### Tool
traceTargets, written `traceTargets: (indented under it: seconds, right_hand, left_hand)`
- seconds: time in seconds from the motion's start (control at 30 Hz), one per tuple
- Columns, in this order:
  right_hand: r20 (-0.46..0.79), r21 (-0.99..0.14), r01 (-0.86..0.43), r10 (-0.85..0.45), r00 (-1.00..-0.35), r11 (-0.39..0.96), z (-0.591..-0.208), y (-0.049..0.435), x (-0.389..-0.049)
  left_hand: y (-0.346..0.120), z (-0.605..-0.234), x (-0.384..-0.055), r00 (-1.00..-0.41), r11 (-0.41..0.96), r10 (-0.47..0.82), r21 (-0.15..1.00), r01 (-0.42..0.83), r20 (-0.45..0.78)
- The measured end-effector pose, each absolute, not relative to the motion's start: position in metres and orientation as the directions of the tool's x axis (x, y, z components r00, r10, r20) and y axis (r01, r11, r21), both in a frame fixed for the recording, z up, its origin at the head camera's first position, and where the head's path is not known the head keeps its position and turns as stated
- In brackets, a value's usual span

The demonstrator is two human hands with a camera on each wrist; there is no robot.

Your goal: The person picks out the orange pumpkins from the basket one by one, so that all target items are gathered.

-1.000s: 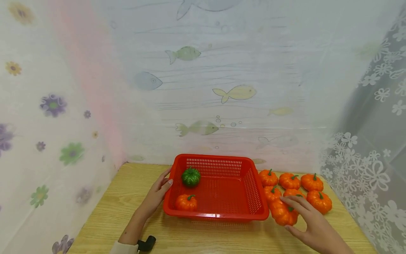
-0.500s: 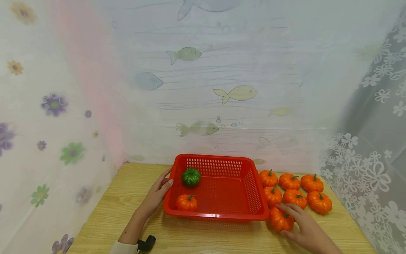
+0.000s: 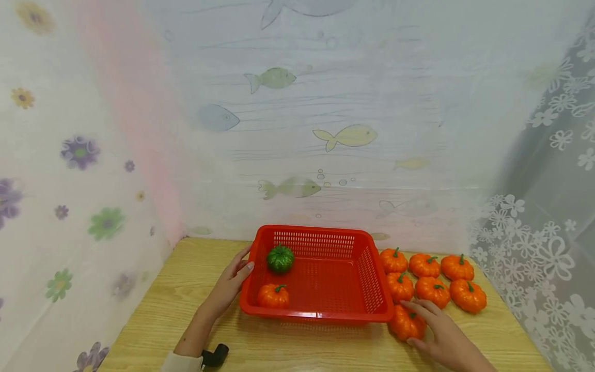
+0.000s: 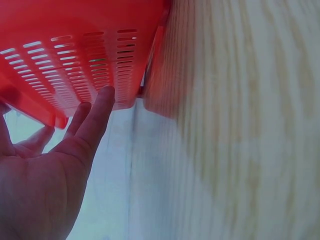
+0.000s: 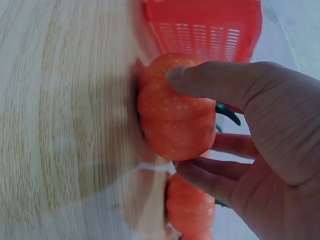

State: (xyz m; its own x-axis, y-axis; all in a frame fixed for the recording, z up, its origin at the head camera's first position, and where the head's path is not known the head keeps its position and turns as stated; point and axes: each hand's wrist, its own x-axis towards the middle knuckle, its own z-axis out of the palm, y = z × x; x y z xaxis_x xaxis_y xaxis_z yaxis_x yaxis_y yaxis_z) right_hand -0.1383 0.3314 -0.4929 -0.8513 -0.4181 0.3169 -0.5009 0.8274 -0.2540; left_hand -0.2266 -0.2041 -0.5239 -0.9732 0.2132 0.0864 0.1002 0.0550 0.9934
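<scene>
A red plastic basket point(image 3: 325, 315) with slotted walls stands on the table. My left hand point(image 3: 228, 287) holds its left side, thumb over the rim and fingers against the outer wall point(image 4: 75, 65). Inside, at the left, lie a green pumpkin point(image 3: 280, 259) and an orange pumpkin point(image 3: 272, 297). Just outside the basket's front right corner, my right hand point(image 3: 441, 333) grips another small orange pumpkin point(image 3: 405, 326) between thumb and fingers. The right wrist view shows this pumpkin point(image 5: 175, 120) upright at the wooden surface, its green stem partly behind the hand.
Several more orange pumpkins point(image 3: 432, 292) stand in two rows right of the basket. The wooden table point(image 3: 279, 351) meets a patterned curtain point(image 3: 209, 181) at the back, with curtains on both sides. A black object point(image 3: 215, 356) is at my left wrist.
My right hand has moved left and toward me with the orange pumpkin, away from the rows and close to the basket's front right corner. My left hand and the basket look unmoved.
</scene>
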Motion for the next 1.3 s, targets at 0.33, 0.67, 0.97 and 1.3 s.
traceTargets:
  seconds: [0.33, 0.67, 0.97, 1.3]
  right_hand:
    - [0.407, -0.204, -0.582, -0.472, -0.782, 0.787, -0.48, 0.327, -0.14]
    - [0.397, -0.243, -0.558, -0.443, -0.804, 0.794, -0.445, 0.295, -0.134]
    - [0.416, -0.255, -0.643, -0.518, -0.748, 0.723, -0.43, 0.252, -0.145]
    - [0.313, -0.349, -0.663, -0.584, -0.749, 0.663, -0.429, 0.206, -0.162]
  left_hand:
    - [-0.203, -0.524, -0.226, -0.974, 0.043, 0.209, 0.994, 0.097, 0.086]
    - [-0.203, -0.526, -0.228, -0.974, 0.045, 0.208, 0.994, 0.1, 0.089]
    - [-0.205, -0.527, -0.229, -0.968, 0.038, 0.224, 0.992, 0.122, 0.11]
    - [-0.203, -0.526, -0.229, -0.972, 0.046, 0.214, 0.993, 0.113, 0.101]
